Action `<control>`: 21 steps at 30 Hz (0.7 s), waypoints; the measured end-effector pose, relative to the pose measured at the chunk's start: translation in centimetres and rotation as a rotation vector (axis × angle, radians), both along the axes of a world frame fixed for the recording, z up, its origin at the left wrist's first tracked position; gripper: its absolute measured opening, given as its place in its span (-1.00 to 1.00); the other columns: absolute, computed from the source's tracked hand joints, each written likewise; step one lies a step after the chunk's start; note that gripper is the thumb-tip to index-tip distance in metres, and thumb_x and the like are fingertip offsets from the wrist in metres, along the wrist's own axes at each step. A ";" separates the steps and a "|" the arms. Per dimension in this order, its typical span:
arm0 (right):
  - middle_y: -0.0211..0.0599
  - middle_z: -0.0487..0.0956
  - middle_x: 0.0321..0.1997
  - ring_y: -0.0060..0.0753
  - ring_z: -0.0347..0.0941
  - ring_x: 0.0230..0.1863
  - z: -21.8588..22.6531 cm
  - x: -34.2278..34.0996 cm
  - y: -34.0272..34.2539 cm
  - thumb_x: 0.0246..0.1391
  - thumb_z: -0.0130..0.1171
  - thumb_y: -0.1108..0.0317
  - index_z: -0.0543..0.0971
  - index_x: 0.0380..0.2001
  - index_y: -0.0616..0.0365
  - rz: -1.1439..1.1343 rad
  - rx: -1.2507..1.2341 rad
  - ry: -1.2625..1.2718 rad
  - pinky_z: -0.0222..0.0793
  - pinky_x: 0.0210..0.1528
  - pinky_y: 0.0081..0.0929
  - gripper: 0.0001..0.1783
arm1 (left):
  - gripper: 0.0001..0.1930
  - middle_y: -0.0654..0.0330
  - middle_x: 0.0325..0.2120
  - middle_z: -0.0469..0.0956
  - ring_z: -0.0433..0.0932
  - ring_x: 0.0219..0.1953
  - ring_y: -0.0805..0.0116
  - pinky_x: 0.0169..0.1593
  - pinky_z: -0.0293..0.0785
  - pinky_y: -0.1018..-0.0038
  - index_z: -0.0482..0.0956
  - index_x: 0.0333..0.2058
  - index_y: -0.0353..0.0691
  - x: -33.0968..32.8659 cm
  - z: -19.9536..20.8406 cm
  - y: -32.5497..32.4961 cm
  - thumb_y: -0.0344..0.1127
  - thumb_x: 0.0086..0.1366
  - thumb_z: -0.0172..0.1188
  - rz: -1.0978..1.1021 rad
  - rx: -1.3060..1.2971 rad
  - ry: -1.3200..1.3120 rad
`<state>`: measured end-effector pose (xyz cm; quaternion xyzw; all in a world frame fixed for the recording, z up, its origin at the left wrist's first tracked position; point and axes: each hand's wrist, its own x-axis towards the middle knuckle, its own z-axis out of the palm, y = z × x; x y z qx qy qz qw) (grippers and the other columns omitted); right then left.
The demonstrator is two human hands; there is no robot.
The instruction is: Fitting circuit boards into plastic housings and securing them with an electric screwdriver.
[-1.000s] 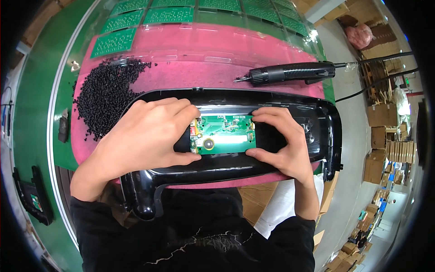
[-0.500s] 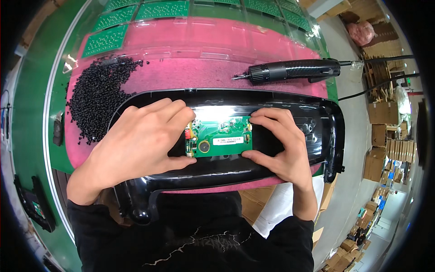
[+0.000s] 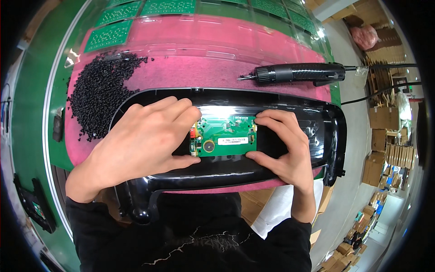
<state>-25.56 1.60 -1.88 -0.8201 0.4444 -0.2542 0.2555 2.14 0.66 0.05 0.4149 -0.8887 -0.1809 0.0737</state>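
Note:
A green circuit board point(image 3: 231, 129) with a white label and a round buzzer-like part lies over the middle of a glossy black plastic housing point(image 3: 217, 170). My left hand point(image 3: 156, 133) grips the board's left end, fingertips on its far corner and thumb on its near corner. At the other end, my right hand point(image 3: 287, 145) pinches the board's right corners between fingers and thumb. Whether the board rests fully on the housing's floor cannot be made out. The left palm covers part of the housing's left side.
Beyond the housing lies a black electric screwdriver point(image 3: 299, 73), its cable running right. Small black screws point(image 3: 99, 95) are heaped at the left on the pink mat point(image 3: 181, 70). A clear tray holds several green boards point(image 3: 108, 36) at the back. Cardboard boxes point(image 3: 384, 116) stand far right.
The board and both hands sit slightly farther right in the picture, as does the screwdriver. Both hands keep the same grip on the board.

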 end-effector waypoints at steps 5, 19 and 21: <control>-0.19 0.50 -0.04 -0.10 0.41 -0.02 0.0 0.1 0.1 -0.42 0.47 0.48 0.55 -0.14 0.23 0.000 0.011 -0.005 0.36 0.03 -0.30 -0.40 | -0.39 0.21 -0.33 0.44 0.51 -0.25 0.23 -0.39 0.41 0.37 0.44 -0.15 -0.23 0.2 0.2 0.0 -0.12 -0.18 0.47 -0.012 0.010 0.000; -0.16 0.45 0.05 -0.19 0.38 0.08 1.0 -0.1 0.1 -0.47 0.52 0.40 0.43 0.09 0.22 -0.087 0.153 -0.115 0.33 0.06 -0.33 -0.12 | -0.36 0.17 -0.30 0.45 0.52 -0.23 0.24 -0.34 0.49 0.42 0.43 -0.11 -0.33 1.1 -0.3 0.4 -0.10 -0.14 0.44 -0.042 -0.100 0.106; -0.27 0.43 0.06 -0.37 0.36 0.06 1.8 -1.5 -0.4 -0.20 0.35 0.43 0.38 0.14 0.19 -0.288 0.008 -0.216 0.29 0.06 -0.44 -0.28 | -0.40 0.14 -0.34 0.46 0.53 -0.29 0.19 -0.34 0.49 0.39 0.44 -0.13 -0.34 1.6 0.2 0.1 -0.10 -0.10 0.42 -0.042 -0.020 0.163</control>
